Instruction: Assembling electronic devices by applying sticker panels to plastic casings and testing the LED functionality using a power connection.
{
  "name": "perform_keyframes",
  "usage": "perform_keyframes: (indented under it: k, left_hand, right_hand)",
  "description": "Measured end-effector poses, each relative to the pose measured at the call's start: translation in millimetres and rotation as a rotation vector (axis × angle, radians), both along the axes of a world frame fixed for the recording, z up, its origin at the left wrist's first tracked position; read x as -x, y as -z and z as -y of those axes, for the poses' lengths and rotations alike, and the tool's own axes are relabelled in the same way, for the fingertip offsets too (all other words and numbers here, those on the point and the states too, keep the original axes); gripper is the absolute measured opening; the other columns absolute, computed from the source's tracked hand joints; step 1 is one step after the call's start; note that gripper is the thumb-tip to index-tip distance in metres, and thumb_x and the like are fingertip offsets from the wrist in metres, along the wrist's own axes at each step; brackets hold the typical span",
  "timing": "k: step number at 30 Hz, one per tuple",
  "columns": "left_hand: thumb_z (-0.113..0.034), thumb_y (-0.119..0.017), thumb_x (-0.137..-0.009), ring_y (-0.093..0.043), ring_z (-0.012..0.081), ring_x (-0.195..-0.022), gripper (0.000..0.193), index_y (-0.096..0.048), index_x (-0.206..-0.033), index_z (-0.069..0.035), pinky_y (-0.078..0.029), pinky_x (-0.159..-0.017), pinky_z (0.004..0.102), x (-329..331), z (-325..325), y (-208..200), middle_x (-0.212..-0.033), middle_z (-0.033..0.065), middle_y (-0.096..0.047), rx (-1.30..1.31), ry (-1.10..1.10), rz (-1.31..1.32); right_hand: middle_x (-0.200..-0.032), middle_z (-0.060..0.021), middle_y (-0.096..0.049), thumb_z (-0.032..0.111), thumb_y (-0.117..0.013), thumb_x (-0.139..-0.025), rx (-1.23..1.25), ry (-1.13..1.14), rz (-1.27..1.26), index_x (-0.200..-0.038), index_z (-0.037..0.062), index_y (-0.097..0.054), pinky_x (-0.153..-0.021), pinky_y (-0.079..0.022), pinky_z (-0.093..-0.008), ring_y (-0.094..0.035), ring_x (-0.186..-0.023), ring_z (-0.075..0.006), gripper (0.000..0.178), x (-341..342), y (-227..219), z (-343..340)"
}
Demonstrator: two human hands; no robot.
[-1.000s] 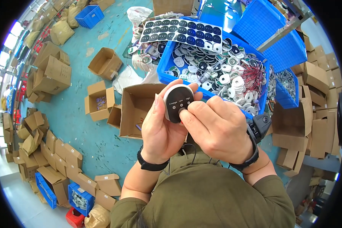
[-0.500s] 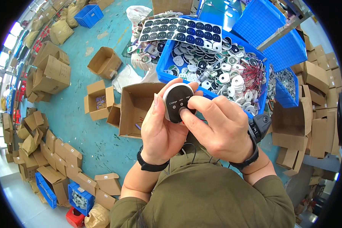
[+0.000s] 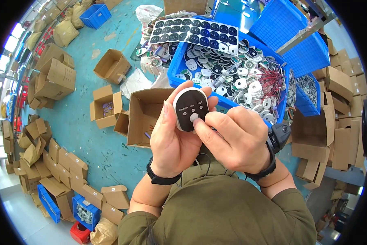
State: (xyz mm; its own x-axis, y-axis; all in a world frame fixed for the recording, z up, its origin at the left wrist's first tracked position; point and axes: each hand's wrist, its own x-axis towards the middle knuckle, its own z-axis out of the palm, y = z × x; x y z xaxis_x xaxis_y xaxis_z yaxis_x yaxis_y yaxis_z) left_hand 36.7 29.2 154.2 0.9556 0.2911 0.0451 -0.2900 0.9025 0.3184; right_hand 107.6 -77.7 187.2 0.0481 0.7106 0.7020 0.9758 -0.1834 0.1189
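Note:
An oval white device (image 3: 190, 98) with a black face label lies in my left hand (image 3: 167, 136). Its face carries three small dots and a larger pale round button (image 3: 194, 117). My left hand is closed about its edge, fingertips showing behind the far rim. From the right, the lowest digit of my right hand (image 3: 236, 141) touches the face at the button's lower edge. The bent finger above it is a little apart, just off the device's right rim. Nothing shows between these two digits, and the remaining fingers curl underneath, partly hidden.
Beyond my hands stands a blue crate (image 3: 175, 67) heaped with white round parts and red wires. A sheet of black oval labels (image 3: 199, 32) lies over its far edge. An open cardboard box (image 3: 140, 108) is left of my hands, with a smaller box (image 3: 106, 108) beside it.
My right hand's bent finger has come off the device's face, and the lowest digit has slid down, uncovering the button. The device has shifted slightly left.

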Motion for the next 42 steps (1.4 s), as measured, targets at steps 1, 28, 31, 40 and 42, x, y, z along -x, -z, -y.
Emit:
perform_keyframes:
  k: [1, 28, 31, 40, 42]
  left_hand:
    - [-0.033, -0.029, -0.092, -0.044, 0.0323, -0.109, 0.046, -0.027, -0.125, -0.002, -0.038, -0.092, 0.0402, -1, 0, 0, -0.119, 0.0219, -0.041, -0.007, -0.005, 0.013]
    - [-0.032, -0.027, -0.092, -0.046, 0.0286, -0.105, 0.042, -0.028, -0.125, -0.006, -0.037, -0.093, 0.0380, -16, -3, -3, -0.116, 0.0193, -0.044, 0.055, 0.028, -0.016]
    - [-0.033, -0.027, -0.092, -0.047, 0.0286, -0.103, 0.042, -0.030, -0.124, -0.006, -0.038, -0.092, 0.0391, -21, -3, 0, -0.115, 0.0187, -0.044, 0.007, 0.040, -0.115]
    - [-0.027, -0.031, -0.091, -0.047, 0.0273, -0.105, 0.041, -0.030, -0.124, -0.003, -0.036, -0.093, 0.0402, -35, -16, 14, -0.119, 0.0180, -0.043, 0.089, 0.097, -0.137]
    - [-0.020, -0.037, -0.089, -0.047, 0.0273, -0.106, 0.038, -0.032, -0.123, -0.003, -0.036, -0.093, 0.0402, -38, -17, 19, -0.116, 0.0174, -0.044, 0.006, 0.103, -0.132]
  right_hand:
    - [-0.071, 0.0027, -0.048, 0.009, -0.059, -0.057, -0.015, -0.007, 0.012, -0.072, 0.0064, -0.059, -0.039, -0.028, -0.0212, -0.042, -0.055, -0.0107, 0.015, -1, 2, 0]
    - [-0.069, 0.0003, -0.050, 0.004, -0.060, -0.054, 0.142, -0.091, -0.061, -0.082, 0.0017, -0.063, -0.042, -0.035, -0.0222, -0.043, -0.053, -0.0113, 0.029, -21, 8, 7]
    - [-0.069, 0.0004, -0.049, 0.005, -0.060, -0.055, 0.241, -0.068, -0.071, -0.086, 0.0038, -0.063, -0.044, -0.036, -0.0224, -0.043, -0.053, -0.0116, 0.031, -22, 4, 10]
    - [-0.073, -0.0073, -0.048, 0.011, -0.050, -0.084, 0.150, -0.297, -1.151, -0.090, 0.0006, -0.057, -0.063, -0.037, -0.0258, -0.045, -0.068, -0.0184, 0.014, -51, 25, 21]
    - [-0.073, -0.0070, -0.048, 0.010, -0.048, -0.085, 0.156, -0.232, -1.191, -0.089, -0.0009, -0.057, -0.061, -0.037, -0.0252, -0.045, -0.067, -0.0178, 0.014, -56, 26, 21]
